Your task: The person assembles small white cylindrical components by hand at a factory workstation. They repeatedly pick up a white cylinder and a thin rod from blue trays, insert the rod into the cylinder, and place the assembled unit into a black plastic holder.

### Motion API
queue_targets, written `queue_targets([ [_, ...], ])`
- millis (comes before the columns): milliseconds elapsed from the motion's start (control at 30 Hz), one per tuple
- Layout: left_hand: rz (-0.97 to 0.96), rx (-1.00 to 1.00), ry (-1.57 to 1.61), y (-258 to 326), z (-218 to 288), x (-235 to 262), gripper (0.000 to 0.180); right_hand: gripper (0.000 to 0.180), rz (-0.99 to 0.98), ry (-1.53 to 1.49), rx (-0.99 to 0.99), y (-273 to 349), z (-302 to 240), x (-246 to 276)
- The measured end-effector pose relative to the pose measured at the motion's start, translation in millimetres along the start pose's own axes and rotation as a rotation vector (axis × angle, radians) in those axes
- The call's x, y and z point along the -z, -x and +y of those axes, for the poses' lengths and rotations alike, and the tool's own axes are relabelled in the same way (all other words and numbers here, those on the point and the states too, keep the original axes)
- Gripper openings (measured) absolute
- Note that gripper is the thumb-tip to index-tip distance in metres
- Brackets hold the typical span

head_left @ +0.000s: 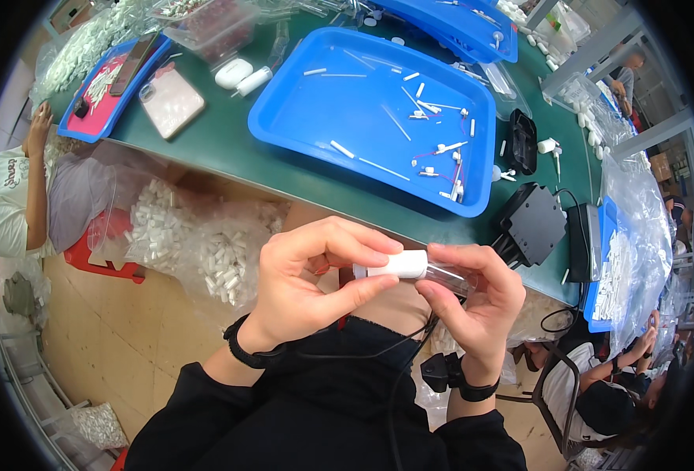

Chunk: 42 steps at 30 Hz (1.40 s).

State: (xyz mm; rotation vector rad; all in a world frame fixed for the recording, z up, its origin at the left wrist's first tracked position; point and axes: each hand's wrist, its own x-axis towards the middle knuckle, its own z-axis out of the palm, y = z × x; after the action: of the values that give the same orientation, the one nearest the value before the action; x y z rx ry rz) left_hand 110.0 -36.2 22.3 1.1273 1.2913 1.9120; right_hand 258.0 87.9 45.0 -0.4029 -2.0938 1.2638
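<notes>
In front of my lap, just below the table's near edge, my two hands meet over one part. My left hand [307, 275] pinches a short white cylinder [406, 264] between thumb and fingers. My right hand [480, 302] grips a clear plastic tube [444, 275] that meets the cylinder's right end. How far one sits inside the other I cannot tell. Beyond the hands is a large blue tray [284, 129] holding thin white rods, small white pieces and little parts with reddish wires [441, 149].
A pink-backed phone [172, 100], a white earbud case [234, 74] and a small blue tray [87, 129] lie left on the green table [221, 157]. Black devices [531, 224] stand right. Bags of white pieces [221, 259] hang below at left. Other people sit at both sides.
</notes>
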Motion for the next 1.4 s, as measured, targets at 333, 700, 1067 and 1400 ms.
queue_targets([
  [333, -0.203, 0.109, -0.019, -2.1, 8.2, 9.8, 0.020, 0.031, -0.047, -0.022, 0.175, 11.5, 6.3, -8.5],
  [700, -0.037, 0.138, 0.018, -0.8, 4.0, 4.9, 0.023, 0.028, 0.008, -0.063, 0.097, 11.9, 2.3, -16.6],
  [1067, -0.040, -0.090, -0.149, 7.0, 5.9, 6.3, 0.024, 0.025, -0.058, 0.011, 0.030, 12.3, -11.5, -15.8],
  [1400, -0.027, -0.105, -0.056, 3.7, -0.3, 8.5, 0.025, 0.029, 0.071, 0.121, 0.156, 12.0, -10.8, -23.4],
])
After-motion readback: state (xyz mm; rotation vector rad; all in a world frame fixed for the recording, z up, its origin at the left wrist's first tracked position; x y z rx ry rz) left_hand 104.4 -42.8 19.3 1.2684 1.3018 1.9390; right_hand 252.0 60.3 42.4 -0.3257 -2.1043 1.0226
